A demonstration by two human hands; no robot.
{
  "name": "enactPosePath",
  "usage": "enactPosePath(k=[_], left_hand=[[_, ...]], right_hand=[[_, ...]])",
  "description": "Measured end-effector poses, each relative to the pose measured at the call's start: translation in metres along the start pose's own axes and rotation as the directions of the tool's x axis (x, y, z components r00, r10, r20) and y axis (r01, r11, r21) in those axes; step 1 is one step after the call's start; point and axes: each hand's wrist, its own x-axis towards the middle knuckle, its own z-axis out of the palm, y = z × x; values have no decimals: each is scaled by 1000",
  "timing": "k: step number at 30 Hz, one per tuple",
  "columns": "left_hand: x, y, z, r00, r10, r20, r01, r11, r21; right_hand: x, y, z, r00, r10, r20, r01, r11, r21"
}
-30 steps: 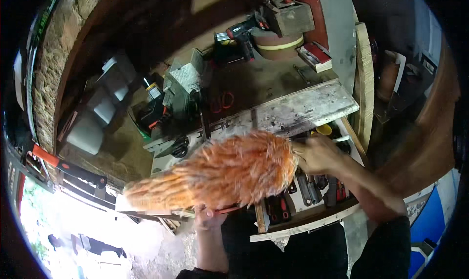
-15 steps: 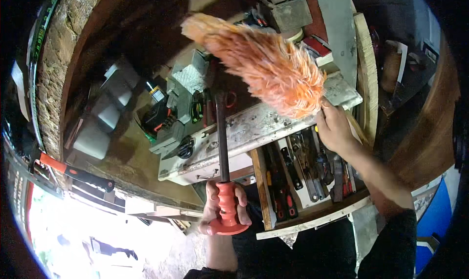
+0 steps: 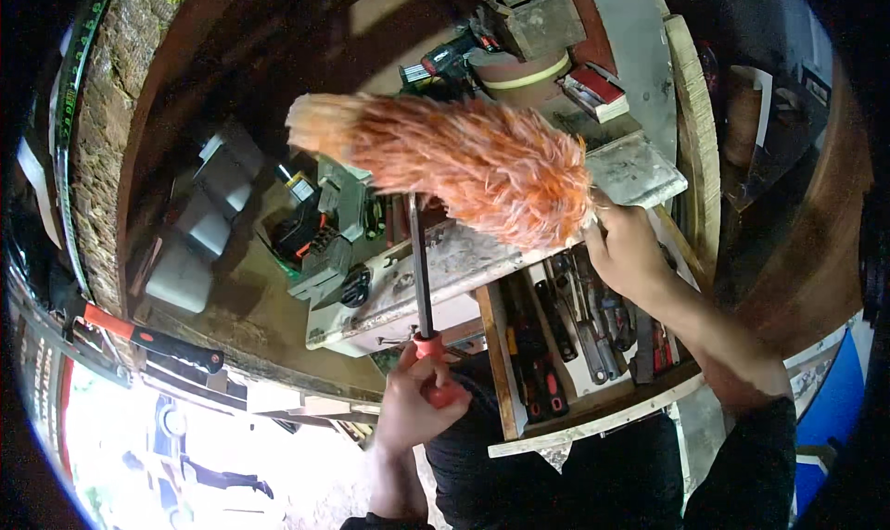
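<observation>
My left hand is wrapped round the red ribbed grip of a cold chisel, whose dark shaft points up and away. A fluffy orange feather duster is gripped at its near right end by my right hand. It stretches leftward above a worn, paint-stained wooden worktop. The duster's lower edge meets the chisel's far tip in the picture; whether they touch, I cannot tell. Below my right hand stands a pulled-out wooden drawer with several hand tools in it.
Beyond the worktop lie a red-and-white box, a cordless drill and a grey metal case. Grey cases and a black tape roll sit to the left. A red-and-black handled tool hangs at the far left.
The feather duster has swung left and lower, over the chisel's tip. My left hand has turned, so its back now shows and the fingers cover more of the grip.
</observation>
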Motion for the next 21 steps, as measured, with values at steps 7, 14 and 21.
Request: enactPosePath(k=[7, 14, 21], left_hand=[[7, 1, -1, 986, -10, -165, 96, 845, 525], [23, -4, -8, 982, 164, -94, -93, 850, 518], [69, -19, -23, 945, -264, 192, 305, 925, -228]], right_hand=[[-12, -10, 2, 984, -172, 44, 166, 979, 119], [-11, -14, -7, 929, -339, 150, 360, 921, -147], [25, 9, -42, 963, -7, -270, 35, 994, 99]])
